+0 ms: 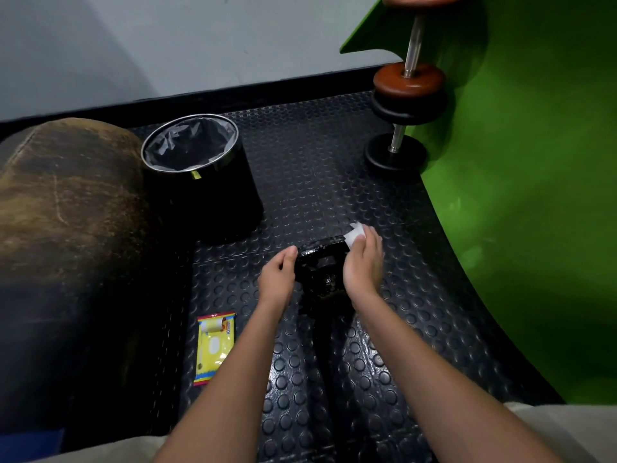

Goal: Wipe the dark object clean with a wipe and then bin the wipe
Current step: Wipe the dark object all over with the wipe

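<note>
Dark object (320, 269) between hands, wipe (355, 236) on it

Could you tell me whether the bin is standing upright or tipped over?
Upright: the bin stands on the floor mat, its lined round mouth facing up.

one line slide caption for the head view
Right hand wipes the dark object with a white wipe while the left hand steadies it, bin nearby.

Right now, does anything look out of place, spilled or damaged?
Nothing spilled. The brown cushion beside the lined bin looks badly scuffed and worn. The dumbbells stand on end against the green wall.
</note>
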Motion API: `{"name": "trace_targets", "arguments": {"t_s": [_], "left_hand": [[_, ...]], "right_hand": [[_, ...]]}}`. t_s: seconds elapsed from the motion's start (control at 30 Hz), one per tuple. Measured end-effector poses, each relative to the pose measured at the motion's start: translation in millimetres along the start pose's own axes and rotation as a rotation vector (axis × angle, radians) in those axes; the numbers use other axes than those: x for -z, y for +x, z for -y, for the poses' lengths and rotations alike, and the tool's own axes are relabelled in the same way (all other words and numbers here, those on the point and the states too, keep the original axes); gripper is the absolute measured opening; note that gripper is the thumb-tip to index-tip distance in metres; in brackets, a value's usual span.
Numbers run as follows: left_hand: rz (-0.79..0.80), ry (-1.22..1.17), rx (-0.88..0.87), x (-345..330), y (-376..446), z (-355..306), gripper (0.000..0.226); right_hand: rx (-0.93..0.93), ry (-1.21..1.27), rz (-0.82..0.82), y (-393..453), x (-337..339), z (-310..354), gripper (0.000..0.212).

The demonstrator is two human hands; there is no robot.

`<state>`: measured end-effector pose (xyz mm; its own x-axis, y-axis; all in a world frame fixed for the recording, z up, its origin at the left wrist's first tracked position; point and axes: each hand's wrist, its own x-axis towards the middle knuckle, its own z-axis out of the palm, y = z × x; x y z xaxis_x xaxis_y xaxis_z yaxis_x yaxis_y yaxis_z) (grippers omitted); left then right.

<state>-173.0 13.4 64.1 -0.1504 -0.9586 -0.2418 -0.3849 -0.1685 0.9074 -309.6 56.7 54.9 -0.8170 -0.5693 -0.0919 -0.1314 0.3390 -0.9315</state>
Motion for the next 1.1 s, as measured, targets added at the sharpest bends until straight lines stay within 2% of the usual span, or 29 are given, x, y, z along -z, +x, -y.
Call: {"name": "trace_targets", "arguments": {"t_s": [0.07, 0.1, 0.17, 0.27, 0.3, 0.43, 0.5, 0.57, 0.63, 0.7, 0.8, 0.93, 0.97, 1.1], "left_hand": [[-0.002, 0.002, -0.002, 0, -1, 0, 0.04], [0.001, 0.009, -0.004, 0, -1, 0, 0.04], [-0.005, 0.024, -0.005, -2, -1, 0, 0.04], [-0.033, 0.021, 0.002, -2, 0, -2, 0.04], [-0.037, 0.013, 0.004, -2, 0, -2, 0.04], [-0.039, -0.001, 0.013, -3, -1, -3, 0.041], [-0.041, 0.004, 0.014, -3, -1, -2, 0.041], [-0.036, 0.009, 0.012, -3, -1, -3, 0.041], [-0.029, 0.015, 0.008, -2, -1, -4, 0.041], [-0.023, 0.018, -0.001, 0, -1, -4, 0.041], [-0.02, 0.025, -0.004, 0, -1, -5, 0.041], [-0.029, 0.055, -0.009, -2, -2, -6, 0.042], [-0.035, 0.049, -0.004, -3, -1, -5, 0.041], [-0.037, 0.023, 0.028, -4, 5, -6, 0.041]], "right_hand": [[0.166, -0.113, 0.013, 2, 7, -10, 0.04], [0.187, -0.125, 0.013, 4, 10, -17, 0.04], [0.073, -0.074, 0.026, 9, 19, -28, 0.043], [-0.271, -0.024, 0.13, 11, 30, -32, 0.044], [-0.33, -0.03, 0.173, 11, 30, -35, 0.043], [-0.377, 0.124, 0.155, 6, 22, -32, 0.047], [-0.295, 0.135, 0.108, 9, 17, -18, 0.045], [-0.109, 0.057, 0.093, 10, 16, 1, 0.04], [0.065, -0.059, 0.123, 12, 15, 10, 0.042], [0.146, -0.149, 0.158, 18, 15, 8, 0.047], [0.106, -0.124, 0.176, 26, 23, -2, 0.045], [-0.172, 0.038, 0.22, 32, 29, -9, 0.042], [-0.182, 0.02, 0.212, 31, 28, -9, 0.041], [0.05, -0.165, 0.078, 15, 25, -7, 0.042]]}}
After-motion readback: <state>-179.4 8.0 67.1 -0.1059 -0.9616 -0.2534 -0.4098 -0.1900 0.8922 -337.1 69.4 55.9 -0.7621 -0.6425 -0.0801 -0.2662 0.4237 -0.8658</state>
